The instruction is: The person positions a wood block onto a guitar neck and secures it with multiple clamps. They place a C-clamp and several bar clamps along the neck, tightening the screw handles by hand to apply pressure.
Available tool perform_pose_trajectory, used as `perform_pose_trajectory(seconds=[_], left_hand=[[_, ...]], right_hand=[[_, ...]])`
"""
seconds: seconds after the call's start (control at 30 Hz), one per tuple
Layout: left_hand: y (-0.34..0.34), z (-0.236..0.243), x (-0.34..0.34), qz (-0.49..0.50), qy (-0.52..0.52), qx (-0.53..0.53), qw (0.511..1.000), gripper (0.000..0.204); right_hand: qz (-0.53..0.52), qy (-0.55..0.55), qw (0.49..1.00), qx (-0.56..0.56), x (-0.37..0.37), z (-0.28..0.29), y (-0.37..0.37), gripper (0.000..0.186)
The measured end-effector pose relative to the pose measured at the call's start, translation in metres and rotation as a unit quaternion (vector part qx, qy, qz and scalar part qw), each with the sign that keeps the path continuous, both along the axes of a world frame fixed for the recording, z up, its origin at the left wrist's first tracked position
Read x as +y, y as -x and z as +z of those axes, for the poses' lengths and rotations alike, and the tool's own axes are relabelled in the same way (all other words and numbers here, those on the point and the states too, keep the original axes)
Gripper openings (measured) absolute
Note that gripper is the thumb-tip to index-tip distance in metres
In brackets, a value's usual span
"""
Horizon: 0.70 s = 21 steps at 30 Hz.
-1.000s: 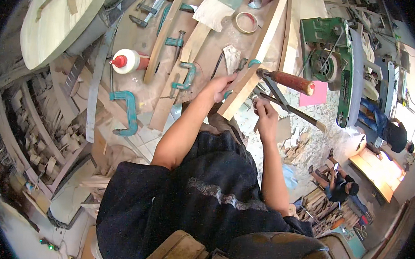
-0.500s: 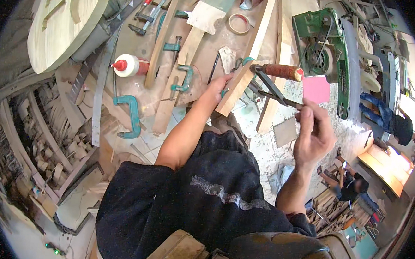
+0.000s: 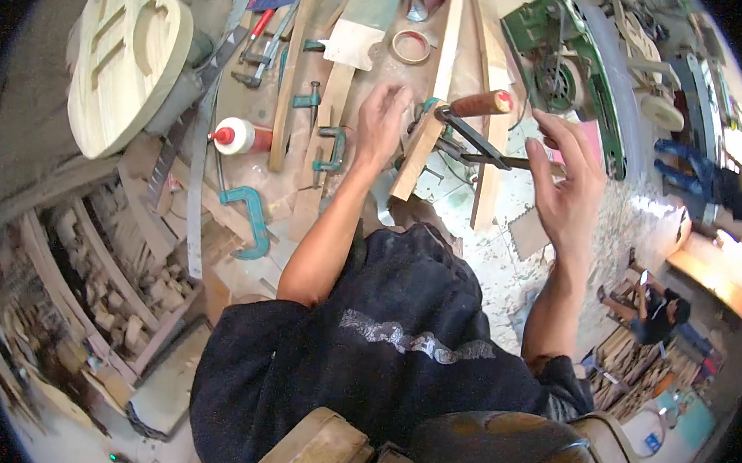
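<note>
We look down at a brown workbench (image 3: 259,108) dusted and crowded with wood, and at its near edge sits the clamped wooden strip (image 3: 419,153), with the bar clamp (image 3: 483,145) fixed on it, its reddish handle pointing right. Our left hand (image 3: 382,122) is just left of the strip, fingers loosely extended, gripping nothing that we can see. Our right hand (image 3: 571,181) is open by the bar's right end, thumb well apart from the fingers; we cannot tell whether it touches the bar. Farther left on the bench lies a glue bottle (image 3: 238,136); at the far side is a tape roll (image 3: 410,60). A green machine (image 3: 562,81) stands to the right, over a tiled floor (image 3: 617,216) littered with shavings. Beyond it, at right, one co-worker (image 3: 659,319) sits beside a wood pile (image 3: 620,361).
</note>
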<state>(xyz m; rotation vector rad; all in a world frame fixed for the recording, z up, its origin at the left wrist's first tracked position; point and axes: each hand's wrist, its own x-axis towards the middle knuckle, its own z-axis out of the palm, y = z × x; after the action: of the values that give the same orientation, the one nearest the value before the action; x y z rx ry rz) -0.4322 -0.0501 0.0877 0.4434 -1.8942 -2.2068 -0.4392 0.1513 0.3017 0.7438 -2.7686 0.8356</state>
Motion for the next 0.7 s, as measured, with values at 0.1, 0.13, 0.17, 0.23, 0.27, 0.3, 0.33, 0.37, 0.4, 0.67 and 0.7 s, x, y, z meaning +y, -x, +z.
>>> perform_pose_trajectory(seconds=[0.1,0.13,0.17,0.23,0.27,0.3,0.33,0.37,0.4,0.67,0.7], left_hand=[[0.008,0.101,0.006,-0.081,-0.031,0.231,0.969,0.039],[0.015,0.11,0.013,-0.095,-0.029,0.232,0.968,0.039],[0.022,0.116,0.019,-0.138,0.049,0.251,0.957,0.04],[0.026,0.127,0.032,-0.218,0.129,0.202,0.946,0.032],[0.026,0.126,0.035,-0.232,0.135,0.201,0.942,0.032],[0.029,0.121,0.042,-0.238,0.113,0.163,0.951,0.025],[0.03,0.115,0.048,-0.24,0.096,0.121,0.958,0.019],[0.035,0.104,0.055,-0.177,0.143,0.185,0.956,0.02],[0.036,0.106,0.06,-0.195,0.146,0.182,0.952,0.02],[0.054,0.092,0.058,-0.176,0.188,0.168,0.952,0.036],[0.056,0.092,0.058,-0.204,0.176,0.159,0.95,0.036]], right_hand=[[-0.055,0.108,0.992,0.015,0.012,-0.04,-0.032,0.03],[-0.126,0.206,0.969,0.055,0.02,-0.067,-0.041,0.038],[-0.195,0.301,0.929,0.096,0.028,-0.092,-0.049,0.047],[-0.265,0.297,0.917,-0.005,0.034,-0.138,-0.057,0.054],[-0.274,0.277,0.92,-0.035,0.032,-0.154,-0.059,0.05],[-0.254,0.271,0.925,-0.078,0.036,-0.173,-0.06,0.046],[-0.228,0.268,0.928,-0.123,0.038,-0.19,-0.059,0.042],[-0.228,0.24,0.934,-0.133,0.042,-0.204,-0.052,0.038],[-0.229,0.211,0.939,-0.146,0.044,-0.208,-0.044,0.035],[-0.277,0.211,0.928,-0.131,0.042,-0.218,-0.038,0.019],[-0.272,0.208,0.932,-0.121,0.043,-0.221,-0.038,0.019]])
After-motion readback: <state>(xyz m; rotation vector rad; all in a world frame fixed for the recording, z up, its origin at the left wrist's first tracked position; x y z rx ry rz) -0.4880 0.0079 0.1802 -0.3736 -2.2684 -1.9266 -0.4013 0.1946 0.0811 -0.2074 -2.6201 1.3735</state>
